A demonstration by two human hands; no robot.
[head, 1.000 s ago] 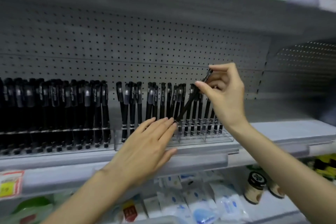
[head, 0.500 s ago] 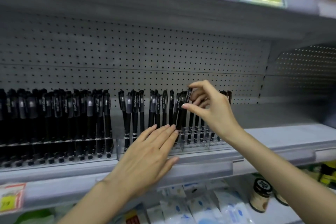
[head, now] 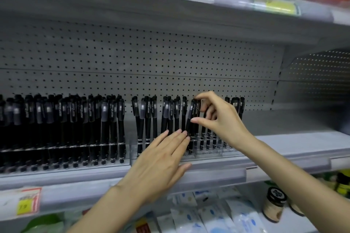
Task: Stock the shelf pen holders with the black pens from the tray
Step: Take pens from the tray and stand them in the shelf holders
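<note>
Head view: the right hand [head: 223, 121] pinches a black pen [head: 191, 111], nearly upright, its lower end at the pen holder [head: 217, 152] straight below the grip. The left hand [head: 161, 162], fingers straight, touches the holder's front.

Black pens [head: 106, 123] (silver clip labels); grey dotted pegboard [head: 151, 62]; yellow-and-red price tag [head: 28, 201].

The grey shelf [head: 293, 141] bears two pen holders [head: 208, 153] side by side (left one fuller).
</note>
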